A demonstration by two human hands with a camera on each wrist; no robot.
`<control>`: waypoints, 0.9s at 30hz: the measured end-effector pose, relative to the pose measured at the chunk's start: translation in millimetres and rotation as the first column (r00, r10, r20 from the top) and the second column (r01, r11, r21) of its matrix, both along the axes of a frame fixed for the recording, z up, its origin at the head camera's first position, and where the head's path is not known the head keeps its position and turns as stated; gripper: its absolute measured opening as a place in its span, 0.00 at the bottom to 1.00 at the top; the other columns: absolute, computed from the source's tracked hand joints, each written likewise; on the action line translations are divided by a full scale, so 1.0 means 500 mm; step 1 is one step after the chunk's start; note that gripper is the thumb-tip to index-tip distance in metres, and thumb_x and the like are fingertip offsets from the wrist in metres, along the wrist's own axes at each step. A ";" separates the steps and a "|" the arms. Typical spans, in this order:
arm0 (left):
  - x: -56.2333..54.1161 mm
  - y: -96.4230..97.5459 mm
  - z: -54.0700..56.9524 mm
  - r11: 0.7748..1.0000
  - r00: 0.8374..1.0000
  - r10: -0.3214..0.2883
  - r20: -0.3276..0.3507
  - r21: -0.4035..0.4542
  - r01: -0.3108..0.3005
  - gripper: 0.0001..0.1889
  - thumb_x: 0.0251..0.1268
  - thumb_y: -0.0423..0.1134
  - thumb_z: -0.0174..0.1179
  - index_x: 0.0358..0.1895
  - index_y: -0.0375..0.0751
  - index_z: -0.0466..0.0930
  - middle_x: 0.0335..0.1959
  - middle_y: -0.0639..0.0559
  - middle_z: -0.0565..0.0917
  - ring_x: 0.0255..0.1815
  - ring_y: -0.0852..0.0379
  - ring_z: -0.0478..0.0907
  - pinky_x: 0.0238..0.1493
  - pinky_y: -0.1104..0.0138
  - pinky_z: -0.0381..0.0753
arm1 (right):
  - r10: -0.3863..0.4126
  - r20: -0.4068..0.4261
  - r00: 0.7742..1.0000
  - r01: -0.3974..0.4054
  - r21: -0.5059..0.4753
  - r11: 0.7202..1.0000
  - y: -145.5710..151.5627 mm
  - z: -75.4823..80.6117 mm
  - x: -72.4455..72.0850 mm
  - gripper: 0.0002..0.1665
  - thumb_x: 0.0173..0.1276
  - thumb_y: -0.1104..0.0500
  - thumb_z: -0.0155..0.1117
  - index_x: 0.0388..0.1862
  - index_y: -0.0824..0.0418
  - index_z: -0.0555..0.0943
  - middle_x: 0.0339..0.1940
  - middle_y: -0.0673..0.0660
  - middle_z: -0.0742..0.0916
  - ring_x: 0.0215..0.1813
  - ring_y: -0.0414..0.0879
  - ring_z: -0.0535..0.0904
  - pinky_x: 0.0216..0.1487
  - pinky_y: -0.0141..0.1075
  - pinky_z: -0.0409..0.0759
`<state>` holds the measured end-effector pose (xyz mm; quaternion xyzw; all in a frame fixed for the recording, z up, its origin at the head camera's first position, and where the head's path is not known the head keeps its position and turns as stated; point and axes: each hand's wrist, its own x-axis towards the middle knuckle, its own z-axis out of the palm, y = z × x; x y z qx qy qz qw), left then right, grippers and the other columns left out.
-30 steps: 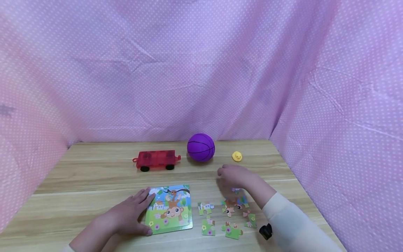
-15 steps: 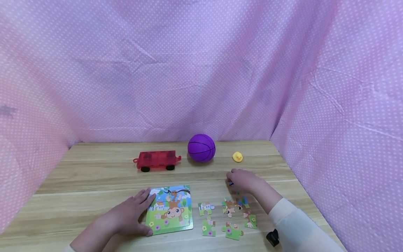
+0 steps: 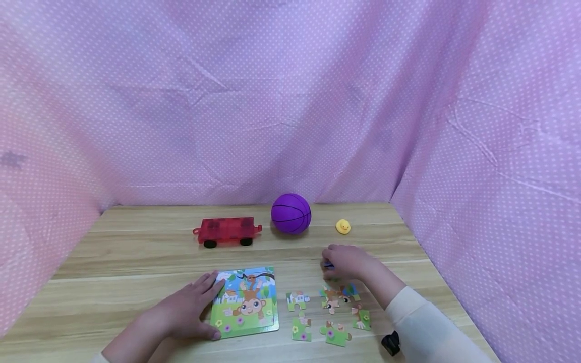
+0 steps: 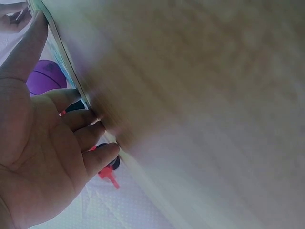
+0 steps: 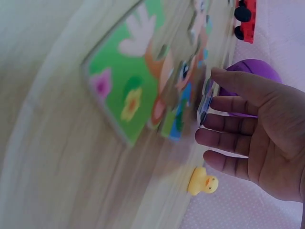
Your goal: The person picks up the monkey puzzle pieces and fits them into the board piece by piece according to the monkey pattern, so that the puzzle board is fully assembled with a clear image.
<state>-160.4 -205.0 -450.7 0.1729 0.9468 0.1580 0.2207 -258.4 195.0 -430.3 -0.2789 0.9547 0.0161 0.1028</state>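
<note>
My left hand rests at the left side of a square monkey picture puzzle board, thumb at its near corner and fingers along its left edge. In the left wrist view these fingers are extended, tips at the tabletop. My right hand pinches a small jigsaw piece between thumb and fingers, close over the table; most of it is hidden by the hand. The right wrist view shows this piece almost edge-on. Nearer the person lie joined monkey-face pieces and a green corner piece.
More loose pieces lie right of the board: a house piece, a flower piece and a bottom piece. Behind stand a red toy wagon, a purple ball and a yellow duck. Pink dotted cloth encloses the table.
My right hand has come a little nearer the person and right, then slightly back left, and the piece now shows in its fingers. The left hand stays on the board.
</note>
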 end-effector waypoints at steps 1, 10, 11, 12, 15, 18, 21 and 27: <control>0.000 0.000 0.000 1.000 1.000 0.002 0.001 0.000 -0.002 0.59 0.40 0.73 0.68 0.77 0.49 0.57 0.80 0.45 0.52 0.80 0.38 0.46 0.72 0.37 0.54 | 0.002 0.001 1.000 -0.002 -0.011 1.000 -0.004 0.003 0.001 0.19 0.60 0.41 0.71 0.37 0.51 0.78 0.33 0.45 0.77 0.32 0.40 0.73 0.35 0.38 0.77; 0.001 0.001 -0.001 1.000 1.000 0.012 0.003 0.000 -0.012 0.59 0.40 0.73 0.68 0.77 0.50 0.57 0.80 0.46 0.52 0.80 0.39 0.45 0.72 0.37 0.55 | 0.101 -0.046 0.994 -0.104 -0.070 0.992 -0.073 0.023 0.007 0.14 0.65 0.42 0.65 0.38 0.50 0.78 0.31 0.42 0.75 0.30 0.39 0.71 0.32 0.33 0.72; 0.001 0.001 -0.001 1.000 1.000 0.011 0.001 -0.001 -0.011 0.59 0.40 0.73 0.68 0.77 0.50 0.57 0.80 0.46 0.52 0.80 0.39 0.45 0.72 0.37 0.55 | 0.115 -0.051 0.992 -0.119 -0.073 0.990 -0.082 0.025 0.008 0.14 0.65 0.42 0.65 0.38 0.49 0.78 0.31 0.42 0.75 0.30 0.38 0.71 0.32 0.33 0.72; 0.001 0.001 0.000 1.000 1.000 0.011 0.001 -0.002 -0.011 0.59 0.40 0.74 0.67 0.77 0.50 0.57 0.80 0.46 0.52 0.80 0.39 0.45 0.72 0.37 0.55 | 0.132 -0.057 0.990 -0.136 -0.075 0.988 -0.091 0.026 0.008 0.15 0.66 0.41 0.65 0.38 0.50 0.78 0.31 0.42 0.75 0.30 0.38 0.72 0.32 0.33 0.73; 0.002 0.002 0.001 1.000 1.000 0.007 -0.001 -0.007 -0.007 0.59 0.40 0.74 0.67 0.77 0.50 0.57 0.80 0.46 0.51 0.80 0.39 0.46 0.72 0.38 0.55 | 0.182 -0.082 0.980 -0.187 -0.065 0.980 -0.120 0.027 0.008 0.16 0.66 0.39 0.65 0.37 0.49 0.78 0.33 0.42 0.77 0.31 0.37 0.73 0.34 0.33 0.76; 0.002 0.002 0.003 1.000 1.000 0.002 0.000 -0.005 -0.002 0.59 0.40 0.73 0.67 0.77 0.49 0.57 0.80 0.45 0.51 0.80 0.38 0.46 0.72 0.37 0.54 | 0.222 -0.099 0.970 -0.227 -0.034 0.973 -0.151 0.026 0.011 0.17 0.66 0.37 0.64 0.39 0.48 0.79 0.35 0.43 0.78 0.34 0.36 0.74 0.38 0.33 0.79; 0.001 0.002 0.003 1.000 1.000 0.002 0.003 -0.005 -0.002 0.59 0.40 0.73 0.68 0.77 0.49 0.57 0.80 0.45 0.51 0.80 0.38 0.46 0.72 0.37 0.54 | 0.256 -0.101 0.961 -0.258 -0.010 0.966 -0.182 0.023 0.016 0.18 0.66 0.36 0.63 0.43 0.46 0.79 0.38 0.43 0.80 0.37 0.36 0.75 0.42 0.33 0.80; -0.001 0.001 0.001 1.000 1.000 0.014 0.011 -0.011 -0.014 0.59 0.40 0.74 0.67 0.77 0.50 0.57 0.80 0.46 0.51 0.80 0.39 0.46 0.72 0.37 0.54 | 0.291 -0.075 0.954 -0.292 -0.008 0.956 -0.237 0.009 0.025 0.20 0.66 0.33 0.61 0.45 0.45 0.78 0.40 0.42 0.79 0.37 0.36 0.74 0.40 0.34 0.79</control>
